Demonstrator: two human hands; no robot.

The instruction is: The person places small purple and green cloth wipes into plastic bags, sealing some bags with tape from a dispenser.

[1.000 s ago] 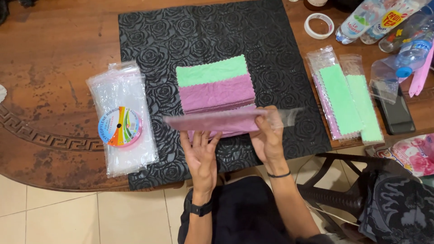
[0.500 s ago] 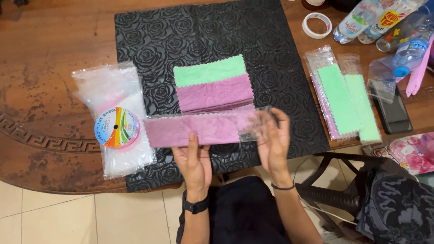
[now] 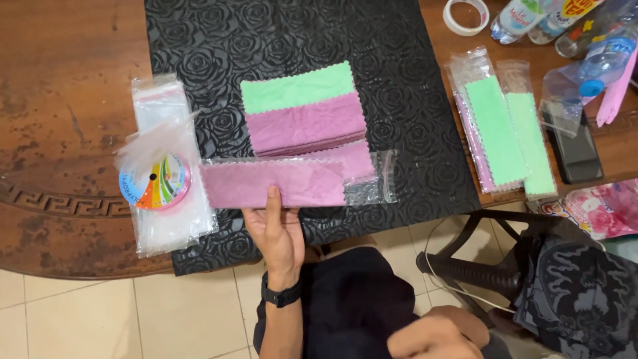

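Note:
My left hand (image 3: 276, 229) holds a folded purple cloth in a clear plastic sleeve (image 3: 279, 183) by its lower edge, above the near edge of a black rose-embossed mat (image 3: 412, 100). The sleeve's empty end sticks out to the right. Behind it lies a stack of purple cloths (image 3: 306, 126) with a green cloth (image 3: 296, 88) at the back. My right hand (image 3: 432, 336) is down by my lap, off the table, its fingers curled with nothing seen in it.
A pile of clear sleeves (image 3: 166, 193) with a round multicoloured reel (image 3: 154, 183) lies at the left. Packed green cloths (image 3: 508, 129) lie at the right, beside a dark phone (image 3: 575, 149), bottles (image 3: 585, 40) and a tape roll (image 3: 466, 14). A dark chair (image 3: 505, 266) stands at lower right.
My right hand has let go of the sleeve and dropped to my lap. The packed purple cloth now rests in my left hand alone, shifted a little left.

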